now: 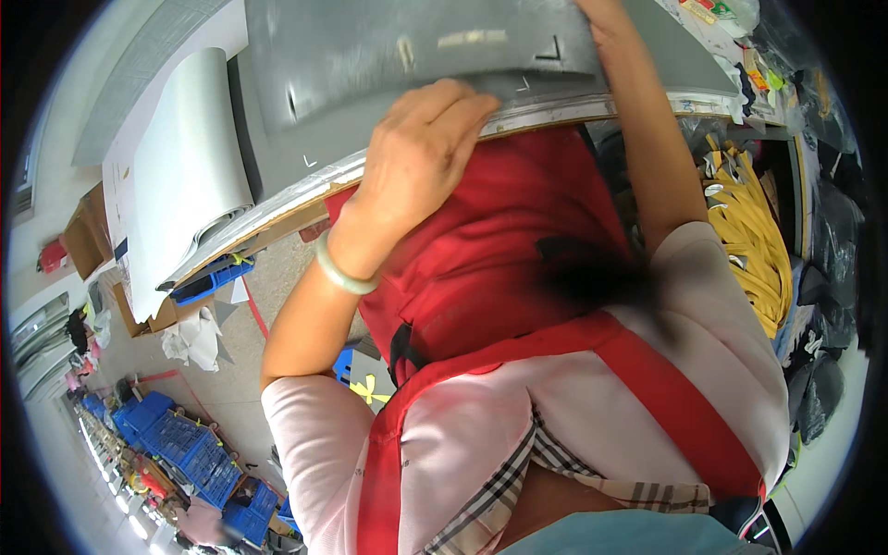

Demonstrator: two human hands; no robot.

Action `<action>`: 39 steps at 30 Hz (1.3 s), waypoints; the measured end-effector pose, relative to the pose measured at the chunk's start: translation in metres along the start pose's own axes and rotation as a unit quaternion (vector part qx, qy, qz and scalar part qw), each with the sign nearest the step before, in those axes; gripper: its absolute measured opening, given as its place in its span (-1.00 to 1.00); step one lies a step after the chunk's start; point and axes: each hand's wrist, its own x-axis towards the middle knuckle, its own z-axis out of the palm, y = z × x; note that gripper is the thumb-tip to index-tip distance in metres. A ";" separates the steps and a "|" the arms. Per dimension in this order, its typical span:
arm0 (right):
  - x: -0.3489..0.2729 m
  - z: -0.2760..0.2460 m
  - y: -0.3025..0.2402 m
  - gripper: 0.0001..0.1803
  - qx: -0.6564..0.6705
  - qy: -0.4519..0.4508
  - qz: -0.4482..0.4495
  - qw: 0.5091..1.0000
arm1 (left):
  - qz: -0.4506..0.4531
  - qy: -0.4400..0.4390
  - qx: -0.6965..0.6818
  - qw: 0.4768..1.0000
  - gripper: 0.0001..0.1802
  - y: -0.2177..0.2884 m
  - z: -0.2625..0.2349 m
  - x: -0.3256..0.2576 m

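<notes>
A glossy grey sheet with slots and corner marks, blurred in places, lies or hovers over the dark grey work surface. At its near edge is my left hand, its fingers bent and pressed together close to the table's rim. Whatever may be between those fingertips is hidden. My right hand reaches the sheet's right side at the top of the picture; its fingers are cut off by the picture's edge. A pale bangle circles my left wrist.
A partly rolled pale sheet lies on the table's left end. Yellow straps hang in a bundle at the right below the table. Blue crates, cardboard boxes and crumpled white paper stand or lie on the left.
</notes>
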 end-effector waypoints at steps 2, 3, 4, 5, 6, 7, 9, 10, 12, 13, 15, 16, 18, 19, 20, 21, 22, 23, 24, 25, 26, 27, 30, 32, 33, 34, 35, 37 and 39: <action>0.000 -0.005 0.004 -0.77 0.076 0.046 0.008 0.996 | 0.006 -0.008 0.074 0.997 -0.75 -0.023 -0.012 -0.013; 0.003 -0.017 0.009 -0.77 0.113 0.021 -0.011 0.993 | -0.067 -0.044 0.070 0.994 -0.71 -0.034 -0.019 -0.015; 0.009 -0.032 0.017 -0.77 0.150 -0.004 -0.032 0.988 | -0.139 -0.079 0.068 0.985 -0.67 -0.040 -0.023 -0.014; 0.016 -0.045 0.026 -0.74 0.159 0.008 -0.044 0.986 | -0.194 -0.090 -0.004 0.977 -0.62 -0.044 -0.025 -0.011; 0.014 -0.041 0.029 -0.74 0.163 0.005 -0.039 0.986 | -0.200 -0.091 0.000 0.975 -0.62 -0.049 -0.029 -0.012; 0.012 -0.039 0.030 -0.73 0.148 0.028 -0.023 0.988 | -0.196 -0.109 -0.015 0.974 -0.64 -0.054 -0.033 -0.012; 0.007 -0.030 0.028 -0.72 0.135 0.049 -0.004 0.990 | -0.195 -0.127 -0.027 0.972 -0.66 -0.057 -0.038 -0.011; 0.002 -0.022 0.023 -0.71 0.145 0.068 0.013 0.987 | -0.207 -0.133 -0.040 0.968 -0.69 -0.057 -0.041 -0.010; -0.003 -0.013 0.017 -0.71 0.156 0.088 0.030 0.983 | -0.219 -0.140 -0.053 0.964 -0.71 -0.057 -0.044 -0.009; -0.005 -0.012 0.015 -0.70 0.168 0.074 0.033 0.982 | -0.205 -0.142 -0.027 0.968 -0.72 -0.055 -0.045 -0.010; -0.004 -0.013 0.016 -0.69 0.179 0.061 0.035 0.981 | -0.188 -0.143 -0.002 0.972 -0.72 -0.048 -0.040 -0.011; -0.001 -0.019 0.019 -0.68 0.179 0.055 0.034 0.982 | -0.111 -0.124 0.072 0.983 -0.71 -0.044 -0.032 -0.011; 0.008 -0.042 0.028 -0.68 0.171 0.054 0.026 0.983 | -0.024 -0.099 0.140 0.985 -0.69 -0.035 -0.011 -0.001; 0.017 -0.065 0.033 -0.67 0.287 -0.043 0.041 0.956 | 0.008 -0.099 0.132 0.986 -0.65 -0.033 0.005 0.012; 0.022 -0.080 0.032 -0.67 0.396 -0.142 0.059 0.905 | 0.037 -0.098 0.126 0.987 -0.61 -0.031 0.022 0.025; 0.018 -0.064 0.026 -0.67 0.393 -0.148 0.061 0.905 | 0.064 -0.084 0.121 0.987 -0.62 -0.030 0.037 0.034; 0.003 -0.035 0.014 -0.67 0.263 -0.024 0.031 0.964 | 0.091 -0.069 0.114 0.987 -0.62 -0.030 0.054 0.045; -0.011 -0.020 -0.003 -0.67 0.117 0.112 -0.012 0.987 | 0.100 -0.061 0.107 0.987 -0.62 -0.024 0.076 0.062; -0.013 -0.013 -0.007 -0.67 0.111 0.112 -0.017 0.987 | 0.078 -0.101 0.119 0.985 -0.63 -0.019 0.097 0.074; -0.017 -0.014 -0.012 -0.68 0.132 0.086 -0.051 0.986 | 0.061 -0.139 0.127 0.980 -0.63 -0.016 0.115 0.088; -0.020 -0.015 -0.016 -0.68 0.152 0.060 -0.084 0.983 | 0.071 -0.131 0.120 0.982 -0.63 -0.017 0.129 0.096; -0.019 -0.019 -0.016 -0.72 0.152 0.049 -0.090 0.983 | 0.129 -0.019 0.196 0.972 -0.63 -0.022 0.148 0.100; -0.043 -0.019 -0.019 -0.77 0.114 0.051 -0.112 0.986 | 0.167 0.104 0.216 0.956 -0.64 -0.027 0.152 0.106; -0.049 -0.030 -0.018 -0.80 0.106 0.036 -0.141 0.984 | 0.124 0.116 0.136 0.976 -0.64 -0.030 0.128 0.105; -0.046 -0.023 -0.009 -0.82 0.072 0.043 -0.132 0.988 | 0.088 0.123 0.116 0.982 -0.64 -0.061 0.114 0.125; -0.043 -0.028 0.003 -0.83 0.033 0.060 -0.124 0.990 | 0.056 0.126 0.087 0.987 -0.65 -0.074 0.108 0.131; -0.041 -0.040 0.020 -0.83 0.041 0.051 -0.123 0.990 | 0.022 0.130 0.060 0.990 -0.65 -0.078 0.104 0.134; -0.036 -0.078 0.048 -0.44 -0.132 0.222 -0.082 0.963 | -0.048 0.142 0.015 0.989 -0.65 -0.082 0.091 0.132; -0.043 -0.119 0.049 -0.40 -0.052 0.195 -0.053 0.978 | -0.133 0.171 0.002 0.976 -0.65 -0.106 0.062 0.132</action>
